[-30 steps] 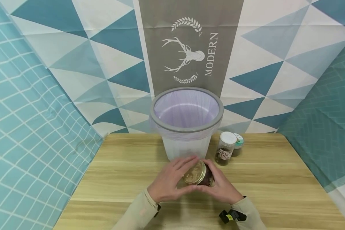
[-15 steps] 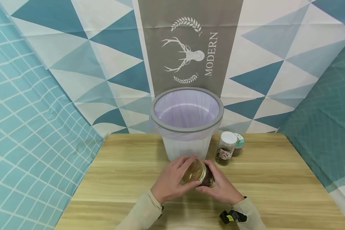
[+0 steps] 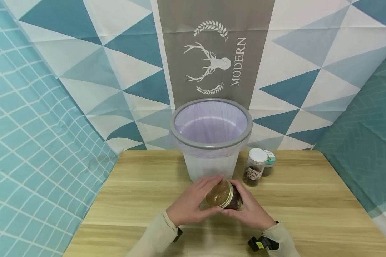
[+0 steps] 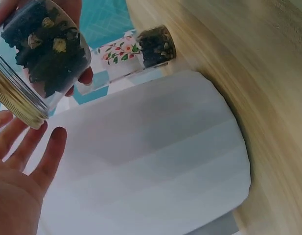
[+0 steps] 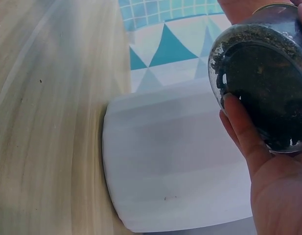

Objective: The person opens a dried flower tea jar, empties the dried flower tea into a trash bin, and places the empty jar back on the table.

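Observation:
A clear jar of dark dried leaves with pale bits is tilted in the air, its gold lid toward the left. My right hand grips the jar's body, fingers behind and thumb in front, as the right wrist view shows near its base. Around the lid's rim are the fingers and thumb of my left hand; in the left wrist view the fingertips touch the gold edge. The lid appears to sit on the jar. Both hands are in front of the white bin, above the table.
A white bin with a grey rim and lilac liner stands at the table's back. Right of it are a tall clear jar with a white lid and flowered label, and a shorter jar behind. Patterned cloths surround the wooden table.
My left hand shifts round the lid, its thumb moving forward along the rim and then back. My right hand keeps its grip on the jar. The head view has shifted slightly.

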### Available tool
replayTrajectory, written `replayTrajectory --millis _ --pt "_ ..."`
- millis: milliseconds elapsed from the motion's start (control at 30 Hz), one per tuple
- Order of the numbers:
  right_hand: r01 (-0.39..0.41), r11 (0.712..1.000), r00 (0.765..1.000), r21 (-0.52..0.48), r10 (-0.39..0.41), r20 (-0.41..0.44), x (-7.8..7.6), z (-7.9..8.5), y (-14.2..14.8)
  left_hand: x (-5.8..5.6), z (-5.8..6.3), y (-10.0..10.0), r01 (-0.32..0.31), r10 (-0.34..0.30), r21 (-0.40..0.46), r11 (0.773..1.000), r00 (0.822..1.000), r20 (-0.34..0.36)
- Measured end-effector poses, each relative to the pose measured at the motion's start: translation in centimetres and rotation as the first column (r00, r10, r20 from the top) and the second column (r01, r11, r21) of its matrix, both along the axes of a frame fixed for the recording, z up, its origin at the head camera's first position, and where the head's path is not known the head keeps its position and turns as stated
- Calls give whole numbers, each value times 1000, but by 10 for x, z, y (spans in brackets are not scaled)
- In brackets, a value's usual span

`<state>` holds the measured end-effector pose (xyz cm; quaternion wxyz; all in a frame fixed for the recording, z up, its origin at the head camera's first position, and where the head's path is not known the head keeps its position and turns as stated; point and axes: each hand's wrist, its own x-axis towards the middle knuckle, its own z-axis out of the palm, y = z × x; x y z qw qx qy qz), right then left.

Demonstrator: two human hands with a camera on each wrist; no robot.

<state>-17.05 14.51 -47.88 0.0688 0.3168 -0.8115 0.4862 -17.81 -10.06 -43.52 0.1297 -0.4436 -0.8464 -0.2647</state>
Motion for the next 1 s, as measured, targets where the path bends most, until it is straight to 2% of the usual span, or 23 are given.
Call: replayTrajectory --millis 167,267,333,400,467,567,700,800,1000 --pt "-6 1000 1000 6 6 -8 1 0 0 3 0 4 -56 55 31 998 998 34" --pt "-8 1000 1000 8 8 -3 2 -2 -1 5 -1 5 -99 99 14 995 995 3" --pt "-5 1000 1000 15 4 11 3 -3 -2 6 -3 5 -106 106 2 994 994 -33" --pt "-7 1000 1000 20 6 28 3 -4 -2 7 -5 5 -90 89 -2 996 994 -67" --pt "-5 999 1000 32 4 26 3 -5 -1 7 -7 4 -55 55 4 998 996 -71" --pt "1 999 1000 37 -2 20 3 -4 1 7 -6 2 2 -1 15 1000 1000 -26" --pt "7 999 1000 36 -7 2 3 -3 3 7 -4 2 16 -18 37 999 999 51" --pt "3 999 1000 33 -3 -3 3 -3 2 9 -2 4 -26 22 52 998 997 71" --pt "-4 1000 1000 21 4 21 2 -1 -1 11 1 14 -183 180 59 981 982 49"
